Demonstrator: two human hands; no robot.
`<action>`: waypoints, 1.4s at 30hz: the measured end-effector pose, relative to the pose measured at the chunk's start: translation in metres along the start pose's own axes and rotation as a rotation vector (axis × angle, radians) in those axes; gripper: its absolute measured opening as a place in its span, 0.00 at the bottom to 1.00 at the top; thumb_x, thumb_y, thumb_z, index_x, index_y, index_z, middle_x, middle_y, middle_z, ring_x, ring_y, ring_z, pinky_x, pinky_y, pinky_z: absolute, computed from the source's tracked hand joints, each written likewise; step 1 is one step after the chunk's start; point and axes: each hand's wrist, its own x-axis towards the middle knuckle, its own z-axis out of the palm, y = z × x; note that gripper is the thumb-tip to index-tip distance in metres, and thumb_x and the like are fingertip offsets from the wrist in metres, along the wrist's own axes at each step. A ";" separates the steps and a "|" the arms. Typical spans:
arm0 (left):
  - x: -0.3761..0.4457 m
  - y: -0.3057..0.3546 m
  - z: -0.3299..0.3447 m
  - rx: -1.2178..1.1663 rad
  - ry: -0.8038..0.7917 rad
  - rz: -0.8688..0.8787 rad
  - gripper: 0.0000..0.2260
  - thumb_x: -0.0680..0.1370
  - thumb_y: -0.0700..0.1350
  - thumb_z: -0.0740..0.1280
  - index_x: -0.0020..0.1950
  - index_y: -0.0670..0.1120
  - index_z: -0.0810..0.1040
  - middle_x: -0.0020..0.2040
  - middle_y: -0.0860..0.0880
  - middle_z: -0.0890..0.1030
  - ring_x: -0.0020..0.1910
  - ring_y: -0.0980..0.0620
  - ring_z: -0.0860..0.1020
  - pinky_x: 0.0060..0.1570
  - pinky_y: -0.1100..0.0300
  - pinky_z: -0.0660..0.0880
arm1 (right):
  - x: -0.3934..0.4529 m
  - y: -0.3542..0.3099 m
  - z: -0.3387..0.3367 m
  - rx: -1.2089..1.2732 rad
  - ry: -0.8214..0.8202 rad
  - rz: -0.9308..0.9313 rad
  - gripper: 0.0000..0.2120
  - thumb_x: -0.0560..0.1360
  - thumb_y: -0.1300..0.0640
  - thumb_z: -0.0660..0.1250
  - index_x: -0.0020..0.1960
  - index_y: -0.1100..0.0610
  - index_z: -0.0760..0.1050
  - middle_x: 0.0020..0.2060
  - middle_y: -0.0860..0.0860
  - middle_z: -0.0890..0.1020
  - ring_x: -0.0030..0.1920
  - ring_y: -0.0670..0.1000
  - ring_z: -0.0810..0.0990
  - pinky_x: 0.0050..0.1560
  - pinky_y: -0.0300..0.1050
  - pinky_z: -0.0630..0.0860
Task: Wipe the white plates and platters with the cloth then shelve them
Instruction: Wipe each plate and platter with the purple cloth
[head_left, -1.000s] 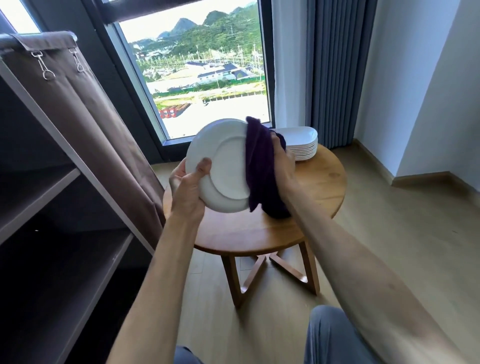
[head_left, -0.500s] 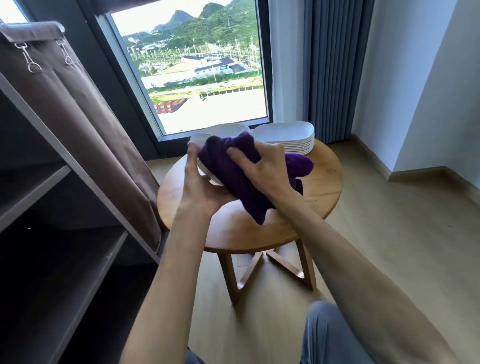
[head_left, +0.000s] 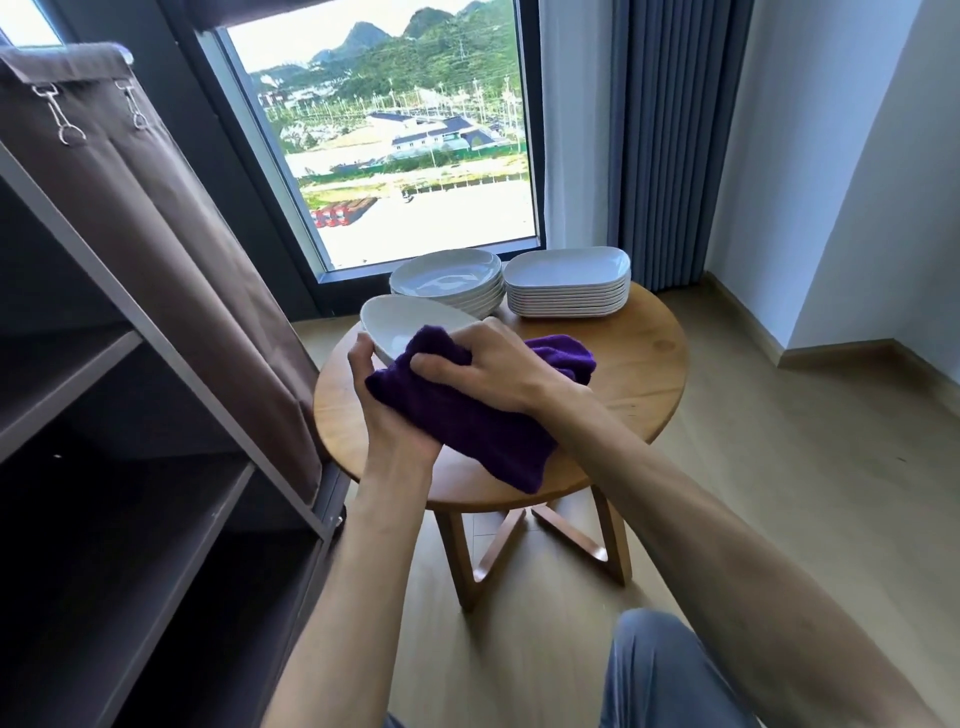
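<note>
From the head camera, the person holds a white plate (head_left: 410, 325) in the air over the near left part of a round wooden table (head_left: 639, 374). The left hand (head_left: 387, 410) grips the plate from below at its left rim, thumb up against the edge and palm under it. The right hand (head_left: 483, 364) has its fingers curled into a purple cloth (head_left: 467, 426), bunching it and pressing it against the near side of the plate. The cloth covers the lower half of the plate and hangs down between the two wrists, with one end trailing toward the table on the right.

At the back of the table stand two piles, just beside each other: a stack of round plates (head_left: 449, 283) on the left and a stack of rectangular platters (head_left: 569, 283) on the right.

A dark shelf unit (head_left: 104, 467) with a brown fabric cover (head_left: 171, 234) pulled aside stands at the left. Behind the table are a window (head_left: 395, 135) and a blue-grey curtain (head_left: 670, 130). No brand, label or writing can be read anywhere.
</note>
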 end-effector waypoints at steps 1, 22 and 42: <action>-0.001 -0.001 0.000 0.015 0.005 0.010 0.26 0.74 0.68 0.66 0.50 0.47 0.88 0.44 0.44 0.85 0.45 0.45 0.85 0.48 0.52 0.81 | 0.000 0.001 0.004 -0.011 -0.039 0.031 0.25 0.78 0.37 0.66 0.30 0.54 0.73 0.24 0.46 0.72 0.27 0.48 0.70 0.33 0.47 0.68; -0.002 -0.001 0.029 -0.059 0.187 0.336 0.18 0.73 0.51 0.60 0.54 0.42 0.80 0.43 0.44 0.84 0.42 0.44 0.84 0.44 0.53 0.81 | -0.021 0.000 0.035 0.550 0.320 0.753 0.64 0.61 0.36 0.76 0.81 0.45 0.36 0.80 0.59 0.57 0.78 0.59 0.60 0.77 0.57 0.61; -0.042 0.047 -0.009 0.243 -0.036 0.175 0.41 0.64 0.47 0.66 0.77 0.38 0.66 0.63 0.37 0.76 0.59 0.36 0.76 0.54 0.44 0.78 | 0.053 0.007 -0.008 0.054 0.359 0.335 0.14 0.65 0.36 0.78 0.41 0.44 0.80 0.40 0.44 0.85 0.44 0.46 0.83 0.48 0.44 0.79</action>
